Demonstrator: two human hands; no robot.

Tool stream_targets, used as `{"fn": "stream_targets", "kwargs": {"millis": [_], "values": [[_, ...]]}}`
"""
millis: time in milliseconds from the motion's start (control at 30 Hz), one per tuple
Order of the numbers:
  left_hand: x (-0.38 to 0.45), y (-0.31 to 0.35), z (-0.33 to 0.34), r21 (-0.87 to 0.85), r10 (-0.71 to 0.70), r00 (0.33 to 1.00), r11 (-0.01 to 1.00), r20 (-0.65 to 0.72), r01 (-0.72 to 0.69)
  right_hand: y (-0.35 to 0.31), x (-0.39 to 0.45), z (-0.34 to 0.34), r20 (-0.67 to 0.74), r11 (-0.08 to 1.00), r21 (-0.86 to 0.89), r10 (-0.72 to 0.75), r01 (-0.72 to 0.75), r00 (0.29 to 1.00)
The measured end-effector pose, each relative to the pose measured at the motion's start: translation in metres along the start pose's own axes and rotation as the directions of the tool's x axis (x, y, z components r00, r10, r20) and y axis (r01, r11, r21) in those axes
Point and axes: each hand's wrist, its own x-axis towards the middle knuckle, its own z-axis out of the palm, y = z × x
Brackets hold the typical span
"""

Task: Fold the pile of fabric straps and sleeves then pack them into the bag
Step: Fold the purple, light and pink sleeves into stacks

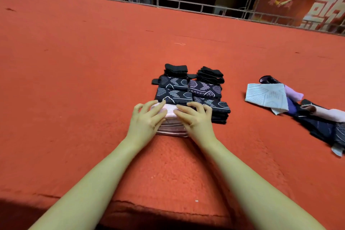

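Both forearms reach out from the bottom of my view across the red carpeted surface (pixel 74 80), and at their ends the left hand (pixel 144 120) and right hand (pixel 195 119) rest on top of a pink folded stack (pixel 170 115), fingers spread and lightly bent, pressing down on it without curling round it. I read this as the squaring-up step: one more folded piece is set on the stack and I am flattening and aligning it. Its layers show as thin pale stripes along the near edge, fairly even. Just beyond, touching the pink stack, sit the dark patterned stacks (pixel 188 90), navy with pale line motifs, and behind those two small plain black stacks (pixel 194 73), all packed close in a tidy block. Well apart to the right lies the unfolded pile (pixel 298 106): a pale blue piece, lilac and pink bits, dark sleeves, loose and overlapping. My next move likely means lifting off and reaching right for another piece. No bag is in view, so packing looks some way off. A metal railing (pixel 168 3) bounds the far edge.
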Motion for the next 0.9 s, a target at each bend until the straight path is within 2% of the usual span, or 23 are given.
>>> {"fn": "stream_targets", "kwargs": {"millis": [67,167,400,633,900], "values": [[-0.010,0.000,0.008,-0.036,0.009,0.998,0.999,0.055,-0.007,0.002,-0.009,0.004,0.083,1.000,0.007,-0.013,0.013,0.996],[-0.019,0.004,0.011,-0.105,-0.012,0.993,0.994,0.114,0.024,0.005,-0.022,0.005,0.168,0.991,0.095,0.077,-0.094,0.983],[-0.016,0.018,0.000,-0.023,-0.118,0.946,0.991,0.303,0.131,-0.004,-0.035,0.006,0.304,0.927,0.237,0.214,-0.292,0.928],[0.017,0.042,-0.009,0.000,-0.127,0.925,0.991,0.358,0.136,0.014,-0.032,-0.018,0.182,0.900,0.253,0.317,-0.356,0.931],[0.080,0.115,0.035,-0.091,-0.015,0.931,0.995,0.365,0.052,0.095,-0.051,-0.058,0.121,0.881,0.121,0.443,-0.457,0.888]]}}
